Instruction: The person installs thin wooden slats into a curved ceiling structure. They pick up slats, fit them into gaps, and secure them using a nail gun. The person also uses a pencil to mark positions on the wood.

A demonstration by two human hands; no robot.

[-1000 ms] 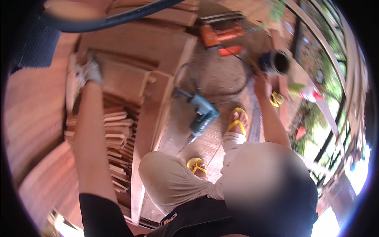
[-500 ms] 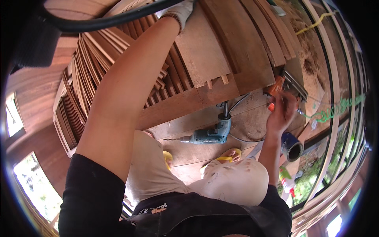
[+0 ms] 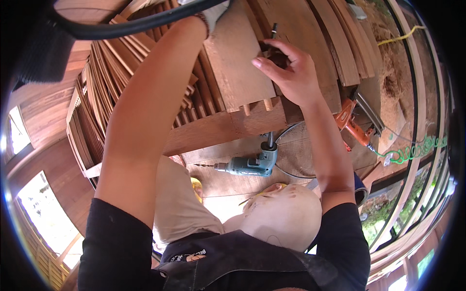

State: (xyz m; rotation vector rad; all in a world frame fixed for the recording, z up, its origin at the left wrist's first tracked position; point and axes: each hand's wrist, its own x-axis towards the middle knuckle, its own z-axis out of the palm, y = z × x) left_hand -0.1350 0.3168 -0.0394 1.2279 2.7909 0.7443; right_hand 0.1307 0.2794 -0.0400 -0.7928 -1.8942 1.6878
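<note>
My left hand point(image 3: 217, 14), in a pale glove, rests at the top edge on a wide wooden board point(image 3: 240, 72); its fingers are out of sight. Pegs jut from the board's near end. My right hand point(image 3: 293, 75) is over the boards to the right of it, thumb and forefinger apart, the other fingers curled in shadow. A thin dark pen-like stick point(image 3: 274, 30) with a light band pokes out beyond the forefinger, seemingly held by the curled fingers. A teal power drill point(image 3: 255, 164) with a long bit lies below the boards. To the right lies an orange nail gun point(image 3: 350, 123).
Slatted wooden pieces point(image 3: 109, 92) are stacked at the left. A green coiled hose point(image 3: 412, 151) runs right from the nail gun. A blue cylinder point(image 3: 360, 186) is partly behind my right forearm. A black curved bar point(image 3: 126, 30) crosses the upper left.
My right hand has left the area by the nail gun and moved up and left over the boards, where the pen-like stick now shows. My left hand has shifted slightly left.
</note>
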